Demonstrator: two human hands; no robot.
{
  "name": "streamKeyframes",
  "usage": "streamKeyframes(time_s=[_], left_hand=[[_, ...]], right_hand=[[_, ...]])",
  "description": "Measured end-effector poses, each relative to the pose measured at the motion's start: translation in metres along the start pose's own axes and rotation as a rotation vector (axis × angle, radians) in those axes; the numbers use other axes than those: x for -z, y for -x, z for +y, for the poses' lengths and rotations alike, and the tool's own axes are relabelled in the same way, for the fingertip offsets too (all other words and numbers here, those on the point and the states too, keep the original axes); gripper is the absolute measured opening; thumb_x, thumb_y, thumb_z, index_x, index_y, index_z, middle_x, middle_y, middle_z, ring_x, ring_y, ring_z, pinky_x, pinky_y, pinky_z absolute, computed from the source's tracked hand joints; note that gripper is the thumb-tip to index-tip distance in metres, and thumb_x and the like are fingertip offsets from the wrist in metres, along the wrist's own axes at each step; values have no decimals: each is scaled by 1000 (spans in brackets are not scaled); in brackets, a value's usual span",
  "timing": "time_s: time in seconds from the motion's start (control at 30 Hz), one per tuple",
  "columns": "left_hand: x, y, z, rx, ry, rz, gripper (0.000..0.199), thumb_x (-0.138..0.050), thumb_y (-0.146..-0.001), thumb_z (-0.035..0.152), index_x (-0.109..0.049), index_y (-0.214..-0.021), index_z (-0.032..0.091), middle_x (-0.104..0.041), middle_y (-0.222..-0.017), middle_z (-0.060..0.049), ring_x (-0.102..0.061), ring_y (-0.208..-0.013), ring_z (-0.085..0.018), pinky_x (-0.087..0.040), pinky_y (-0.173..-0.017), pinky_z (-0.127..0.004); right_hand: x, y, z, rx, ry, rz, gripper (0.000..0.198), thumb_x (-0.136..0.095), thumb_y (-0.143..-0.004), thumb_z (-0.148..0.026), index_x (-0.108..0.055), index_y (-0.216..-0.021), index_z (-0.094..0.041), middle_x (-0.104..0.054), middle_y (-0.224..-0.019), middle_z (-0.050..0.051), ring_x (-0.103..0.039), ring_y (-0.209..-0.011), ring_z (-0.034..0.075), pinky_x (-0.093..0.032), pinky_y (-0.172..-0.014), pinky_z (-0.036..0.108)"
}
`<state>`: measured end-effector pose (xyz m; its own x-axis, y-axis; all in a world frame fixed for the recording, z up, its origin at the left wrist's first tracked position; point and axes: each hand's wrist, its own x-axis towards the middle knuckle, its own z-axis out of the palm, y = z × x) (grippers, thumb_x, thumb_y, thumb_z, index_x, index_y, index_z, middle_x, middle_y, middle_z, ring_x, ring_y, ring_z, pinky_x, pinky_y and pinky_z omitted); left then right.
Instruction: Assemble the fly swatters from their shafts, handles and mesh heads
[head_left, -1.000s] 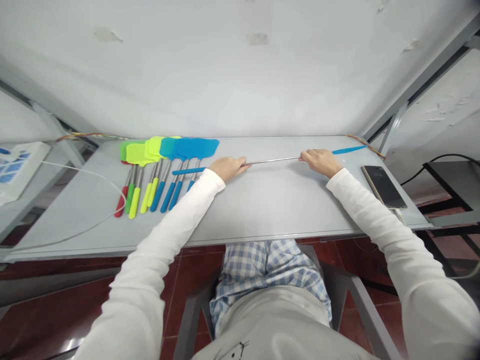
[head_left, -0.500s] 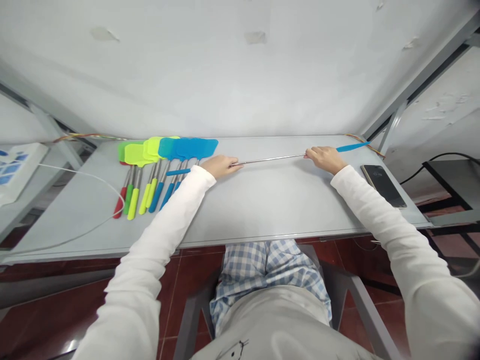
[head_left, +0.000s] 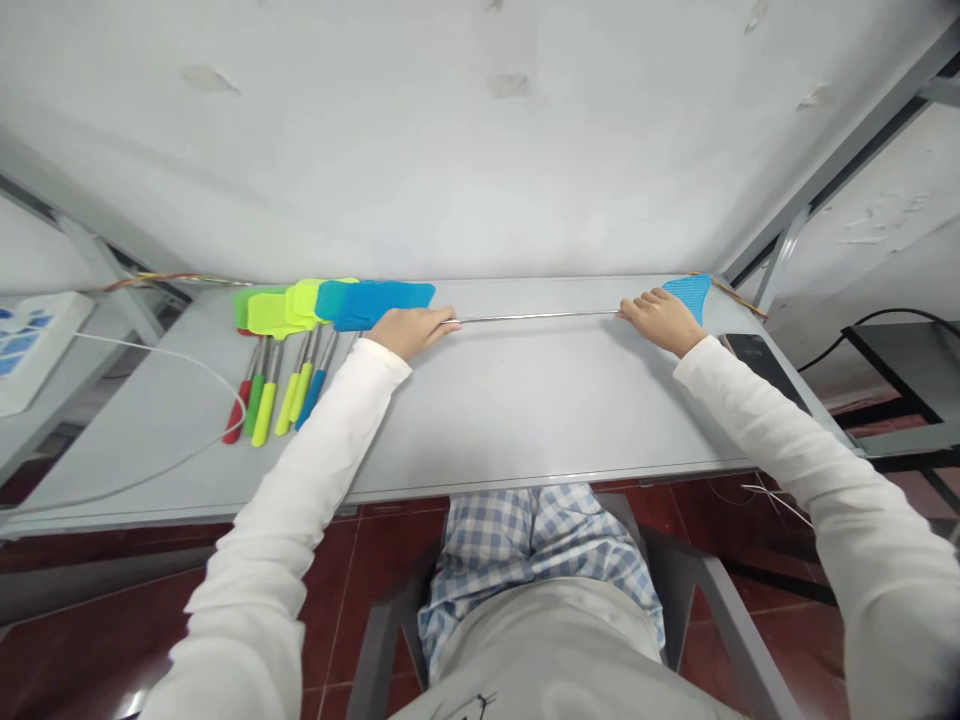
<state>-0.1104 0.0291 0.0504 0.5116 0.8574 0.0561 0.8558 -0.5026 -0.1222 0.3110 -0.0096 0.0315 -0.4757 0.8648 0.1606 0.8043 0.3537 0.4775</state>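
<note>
A blue fly swatter (head_left: 538, 317) is stretched level between my two hands above the table, its thin metal rod bare in the middle. My left hand (head_left: 415, 331) is closed around the handle end, and the handle itself is hidden by the hand and sleeve. At the other end, my right hand (head_left: 661, 319) grips the rod close to the blue mesh head (head_left: 690, 293), which shows its flat face beyond the knuckles. Left of my left hand lies a row of fly swatters with yellow-green heads (head_left: 274, 313) and blue heads (head_left: 382, 303), partly behind that hand.
The grey table (head_left: 525, 420) stands against a white wall. A phone (head_left: 761, 362) lies at its right end, partly under my right sleeve. A white cable (head_left: 187, 350) crosses the left end, and a white box (head_left: 37, 345) sits farther left.
My hands have moved apart, the left one leftward and the right slightly rightward, leaving more rod showing. The swatter's head has turned from edge-on to showing its face.
</note>
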Motion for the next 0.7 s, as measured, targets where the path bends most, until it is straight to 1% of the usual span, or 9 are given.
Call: streamKeyframes(time_s=[0.1, 0.2, 0.3, 0.4, 0.47, 0.53, 0.6, 0.7], left_hand=[[-8, 8, -3, 2, -73, 7, 47, -24, -97, 54, -61, -102, 24, -71, -96, -9, -66, -87, -22, -33, -60, -25], [-15, 13, -6, 15, -119, -11, 50, -22, -97, 53, -61, -101, 23, -71, -93, -10, -66, -83, -23, -31, -57, -26], [-19, 17, -8, 44, -125, -24, 50, -22, -96, 53, -62, -101, 23, -71, -96, -11, -66, -83, -25, -31, -57, -27], [-18, 19, -11, 68, -117, -50, 48, -24, -96, 53, -62, -101, 23, -71, -95, -11, -66, -83, -25, -32, -59, -28], [-15, 19, -13, 64, -72, -57, 47, -25, -96, 54, -61, -100, 25, -71, -94, -8, -66, -84, -24, -32, -59, -27], [-11, 19, -16, 50, 11, -43, 45, -28, -95, 55, -61, -99, 26, -71, -95, -6, -65, -85, -22, -33, -59, -26], [-9, 18, -22, 54, 63, -10, 43, -32, -93, 56, -61, -98, 25, -70, -95, -6, -64, -87, -21, -34, -61, -26], [-11, 16, -30, 76, 20, 19, 42, -38, -90, 57, -63, -98, 24, -69, -92, -9, -63, -88, -23, -37, -65, -28]], right_hand=[[3, 3, 2, 49, -20, -30, 47, -22, -100, -38, -62, -91, -14, -65, -69, 10, -52, -64, 19, -27, -68, 31], [6, 3, 6, 60, -11, -18, 47, -23, -100, -37, -61, -88, -14, -66, -69, 10, -52, -63, 19, -26, -68, 31], [6, 3, 11, 65, 11, 2, 47, -22, -100, -36, -61, -88, -14, -65, -70, 10, -51, -63, 19, -26, -68, 31], [4, 6, 13, 54, 40, 9, 50, -18, -101, -36, -61, -88, -15, -64, -70, 9, -50, -63, 19, -27, -67, 31], [4, 8, 13, 44, 55, 22, 52, -16, -101, -36, -61, -87, -15, -63, -69, 9, -50, -64, 19, -28, -68, 31], [3, 11, 15, 43, 52, 43, 53, -15, -101, -34, -62, -86, -15, -62, -71, 9, -49, -65, 19, -29, -69, 32], [2, 14, 20, 45, 21, 56, 53, -14, -100, -33, -61, -82, -17, -62, -73, 9, -49, -67, 19, -30, -72, 33], [-4, 18, 32, 32, -44, 48, 52, -17, -99, -37, -59, -74, -20, -61, -74, 9, -49, -72, 20, -31, -76, 34]])
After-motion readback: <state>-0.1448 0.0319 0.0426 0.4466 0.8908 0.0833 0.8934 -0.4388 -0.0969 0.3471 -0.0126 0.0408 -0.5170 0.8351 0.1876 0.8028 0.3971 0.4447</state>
